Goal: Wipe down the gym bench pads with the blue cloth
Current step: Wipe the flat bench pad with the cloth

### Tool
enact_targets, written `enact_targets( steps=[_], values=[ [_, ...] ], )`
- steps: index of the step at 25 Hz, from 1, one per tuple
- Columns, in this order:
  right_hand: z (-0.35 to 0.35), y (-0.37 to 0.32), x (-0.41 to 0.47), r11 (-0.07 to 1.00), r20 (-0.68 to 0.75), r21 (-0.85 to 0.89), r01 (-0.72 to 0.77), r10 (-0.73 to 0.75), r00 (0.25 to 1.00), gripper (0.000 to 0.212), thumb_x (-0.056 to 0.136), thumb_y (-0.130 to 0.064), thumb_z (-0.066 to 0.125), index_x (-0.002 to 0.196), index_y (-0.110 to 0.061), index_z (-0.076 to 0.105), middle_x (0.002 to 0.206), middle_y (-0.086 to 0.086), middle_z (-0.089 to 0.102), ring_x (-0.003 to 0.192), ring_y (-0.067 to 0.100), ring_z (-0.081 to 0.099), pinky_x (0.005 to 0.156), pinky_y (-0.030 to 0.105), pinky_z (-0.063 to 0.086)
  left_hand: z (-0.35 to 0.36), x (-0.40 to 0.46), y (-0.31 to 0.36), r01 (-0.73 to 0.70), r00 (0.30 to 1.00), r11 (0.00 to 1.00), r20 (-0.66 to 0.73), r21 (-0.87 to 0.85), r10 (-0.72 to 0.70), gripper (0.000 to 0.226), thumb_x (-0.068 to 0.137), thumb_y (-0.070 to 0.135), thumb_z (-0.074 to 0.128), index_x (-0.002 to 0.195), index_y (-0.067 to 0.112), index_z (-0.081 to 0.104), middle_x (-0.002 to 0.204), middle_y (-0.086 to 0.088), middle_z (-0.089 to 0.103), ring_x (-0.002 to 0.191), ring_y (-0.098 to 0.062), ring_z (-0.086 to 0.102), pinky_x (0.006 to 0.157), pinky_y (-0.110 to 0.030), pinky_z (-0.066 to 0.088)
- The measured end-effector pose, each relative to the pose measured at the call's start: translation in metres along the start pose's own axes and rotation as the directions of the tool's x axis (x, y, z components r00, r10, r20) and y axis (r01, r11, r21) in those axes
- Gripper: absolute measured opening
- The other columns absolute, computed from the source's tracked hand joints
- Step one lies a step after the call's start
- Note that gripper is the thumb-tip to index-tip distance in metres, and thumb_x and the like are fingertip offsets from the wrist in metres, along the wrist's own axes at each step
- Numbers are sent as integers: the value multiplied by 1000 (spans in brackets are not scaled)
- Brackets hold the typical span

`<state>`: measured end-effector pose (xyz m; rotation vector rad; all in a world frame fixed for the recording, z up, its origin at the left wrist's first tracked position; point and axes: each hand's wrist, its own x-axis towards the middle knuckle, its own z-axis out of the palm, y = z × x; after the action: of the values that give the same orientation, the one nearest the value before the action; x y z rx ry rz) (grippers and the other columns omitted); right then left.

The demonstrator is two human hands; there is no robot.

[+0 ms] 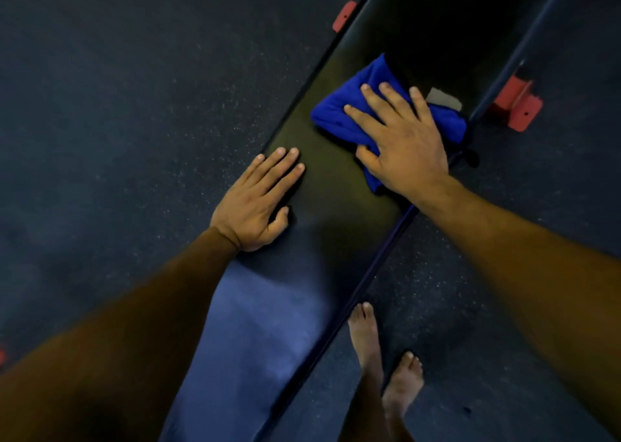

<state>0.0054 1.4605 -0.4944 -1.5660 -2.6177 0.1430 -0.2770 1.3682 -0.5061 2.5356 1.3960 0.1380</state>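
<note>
My left hand (257, 203) is flat on the bench pad (329, 186), fingers straight and close together, just bracing. To its right, my right hand (400, 139) presses the blue cloth (339, 119) mid-pad, fingers spread. Wiping looks underway; can't tell what's clean. The pad's long axis runs lower-left to upper-right.

My dark padded desk (336, 179) runs from lower left to upper right of the frame over the speckled floor (117, 105), carrying the bunched blue cloth (349, 115) under my right hand (403, 145), with my left hand (258, 199) flat below it.
</note>
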Motion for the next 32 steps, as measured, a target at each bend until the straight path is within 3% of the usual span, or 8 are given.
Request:
enact_targets(
  steps=[6, 11, 15, 19, 23, 27, 30, 32],
  values=[
    [3, -19, -39, 978, -17, 55, -202, 203, 979, 62, 94, -42, 52, 152, -31, 31, 163, 2, 22, 150, 26, 16, 122, 54, 7, 2, -1, -1, -1, 1000, 1000, -2, 0, 1, 71, 94, 36, 41, 158, 7, 32, 167, -14, 24, 156, -29, 17, 128, -48, 12],
    [14, -39, -88, 857, -60, 303, -416, 453, 889, 61, 91, -38, 53, 149, -28, 39, 163, 0, 22, 151, 27, 12, 121, 58, 6, 3, -1, 1, 14, 1000, 999, 1, -37, -14, 70, 93, 34, 42, 157, 7, 34, 167, -15, 25, 156, -29, 18, 127, -50, 12],
    [24, -61, -100, 628, -93, 626, -462, 648, 756, 60, 92, -30, 56, 149, -22, 39, 164, 5, 15, 152, 30, 4, 122, 54, 14, 5, -4, -3, 7, 1000, 999, -18, -38, -8, 70, 94, 35, 42, 157, 7, 34, 167, -14, 25, 157, -29, 16, 128, -49, 11],
    [18, -88, -109, 276, 100, 777, -566, 833, 544, 76, 94, -36, 62, 155, -22, 21, 165, 4, 11, 149, 13, 14, 112, 10, 19, 5, -3, -4, -1, 999, 1000, -37, -25, 0, 70, 94, 34, 41, 158, 7, 33, 167, -14, 23, 157, -28, 16, 128, -44, 7],
    [20, -162, -156, -16, 387, 702, -712, 848, 363, 89, 90, -46, 63, 156, -12, 13, 158, 11, 29, 142, 27, 33, 109, 25, 27, 6, -3, -4, -16, 999, 1000, -40, -20, 16, 70, 94, 35, 41, 158, 8, 32, 167, -14, 23, 157, -28, 15, 128, -44, 7],
    [13, -237, -199, -68, 483, 683, -727, 789, 379, 84, 94, -61, 38, 155, -8, 13, 158, 14, 26, 141, 25, 33, 100, 1, 13, 7, -3, -6, -28, 998, 999, -50, -30, 27, 69, 95, 37, 40, 158, 8, 33, 168, -13, 23, 157, -27, 15, 128, -48, 11],
    [15, -198, -169, 100, 326, 709, -699, 831, 450, 70, 98, -61, 25, 156, -33, -2, 161, 2, 17, 131, 21, 45, 106, 29, 36, 10, -7, -5, -35, 997, 999, -74, -27, 33, 69, 95, 37, 39, 158, 8, 33, 167, -13, 23, 156, -28, 17, 127, -49, 12],
    [18, -148, -138, 215, 197, 682, -699, 866, 459, 63, 101, -55, 26, 154, -41, -5, 156, 4, 22, 115, 28, 57, 92, 49, 52, 10, -7, -5, -45, 996, 999, -77, -28, 43, 69, 95, 36, 39, 157, 8, 34, 167, -14, 24, 156, -29, 18, 127, -49, 13]
  ],
)
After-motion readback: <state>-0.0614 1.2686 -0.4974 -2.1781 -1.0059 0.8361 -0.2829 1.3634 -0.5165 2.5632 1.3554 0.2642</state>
